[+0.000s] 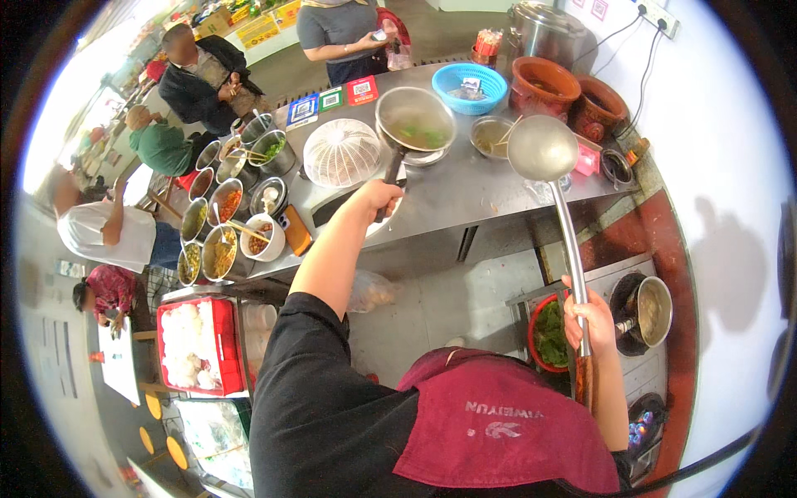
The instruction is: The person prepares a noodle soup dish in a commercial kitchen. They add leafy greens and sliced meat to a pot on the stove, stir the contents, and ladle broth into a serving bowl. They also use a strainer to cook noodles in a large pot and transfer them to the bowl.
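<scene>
My left hand (381, 198) is closed round the dark handle of a metal saucepan (416, 118), tilted over the counter with broth and green leaves in it. Beneath the pan, a bowl's rim partly shows. My right hand (591, 320) grips the long metal shaft of a large ladle (543, 149), its bowl raised near the counter's right part. A white plastic dome cover (342, 153) stands left of the pan. Between pan and ladle sits a metal bowl (492, 137) with liquid and chopsticks.
Metal pots of condiments (221, 252) crowd the counter's left end. A blue basket (470, 88) and clay pots (543, 87) stand at the back. To my right are a lit burner (644, 423) and another saucepan (654, 311). Several people are beyond the counter.
</scene>
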The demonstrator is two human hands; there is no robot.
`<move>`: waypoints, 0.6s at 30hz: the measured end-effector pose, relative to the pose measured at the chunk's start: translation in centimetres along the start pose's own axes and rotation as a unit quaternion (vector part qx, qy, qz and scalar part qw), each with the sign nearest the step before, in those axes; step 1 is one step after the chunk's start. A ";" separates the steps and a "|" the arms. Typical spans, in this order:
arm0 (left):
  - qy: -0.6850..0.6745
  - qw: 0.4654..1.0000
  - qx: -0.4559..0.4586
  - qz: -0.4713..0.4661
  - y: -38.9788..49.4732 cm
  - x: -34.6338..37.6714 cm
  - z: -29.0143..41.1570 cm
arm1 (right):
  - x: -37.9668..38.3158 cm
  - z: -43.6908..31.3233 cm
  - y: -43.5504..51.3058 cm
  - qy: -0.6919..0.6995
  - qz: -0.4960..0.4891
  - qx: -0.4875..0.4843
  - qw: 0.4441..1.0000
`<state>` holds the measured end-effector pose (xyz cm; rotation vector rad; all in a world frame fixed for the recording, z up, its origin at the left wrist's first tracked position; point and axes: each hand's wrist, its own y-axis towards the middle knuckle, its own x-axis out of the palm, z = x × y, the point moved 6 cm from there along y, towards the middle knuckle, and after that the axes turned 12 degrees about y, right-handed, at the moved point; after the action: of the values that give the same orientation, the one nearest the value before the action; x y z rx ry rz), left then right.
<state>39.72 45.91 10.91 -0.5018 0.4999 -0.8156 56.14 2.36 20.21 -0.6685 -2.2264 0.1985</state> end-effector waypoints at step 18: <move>0.447 0.871 -0.033 0.201 8.2 -8.2 2.1 | -3.9 -0.6 -1.0 -0.029 0.121 -0.056 0.991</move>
<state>40.70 57.58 9.44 -0.0326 1.4456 -0.5876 58.29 -0.59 18.47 -1.0064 -2.2207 0.2188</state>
